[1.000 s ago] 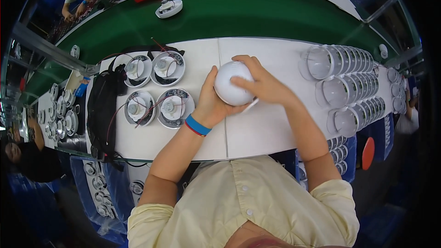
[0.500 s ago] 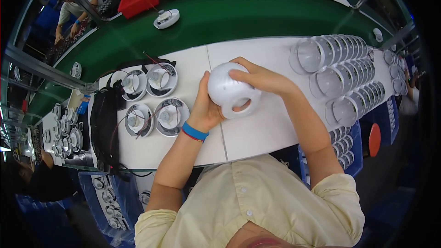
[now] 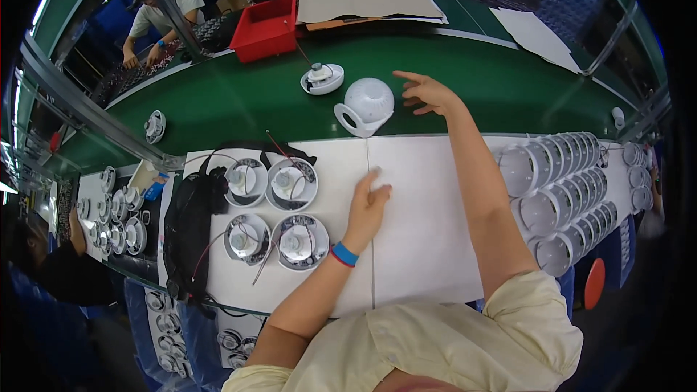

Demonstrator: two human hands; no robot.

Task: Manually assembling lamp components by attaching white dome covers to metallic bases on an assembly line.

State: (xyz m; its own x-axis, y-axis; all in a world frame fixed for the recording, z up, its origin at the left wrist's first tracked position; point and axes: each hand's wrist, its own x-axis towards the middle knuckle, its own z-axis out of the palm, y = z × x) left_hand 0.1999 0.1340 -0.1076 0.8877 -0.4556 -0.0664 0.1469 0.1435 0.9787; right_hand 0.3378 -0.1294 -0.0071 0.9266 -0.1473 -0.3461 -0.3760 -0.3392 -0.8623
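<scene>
A white round housing with a ring-shaped loop [image 3: 369, 101] rests on the green belt [image 3: 254, 94], just beyond the table's far edge. To its right my right hand [image 3: 430, 94] is held out over the belt, open, fingers apart and touching nothing. My left hand [image 3: 368, 207] hovers over the white tabletop [image 3: 428, 225], thumb away from the fingers, with nothing visible in it. Nearest to it on the left are several white round units with wires [image 3: 296, 243]. Another wired white unit [image 3: 321, 78] lies on the belt, left of the housing.
Rows of stacked clear cups [image 3: 541, 214] stand on the table's right side. A black bag [image 3: 190, 221] lies on the left. Beyond the belt are a red bin [image 3: 267, 27] and cardboard sheets [image 3: 367, 1]. A person [image 3: 170, 14] works at the far left.
The white housing has gone from between both hands to the green belt and been let go. My right hand has moved forward; the left has come away from it. The view has shifted.
</scene>
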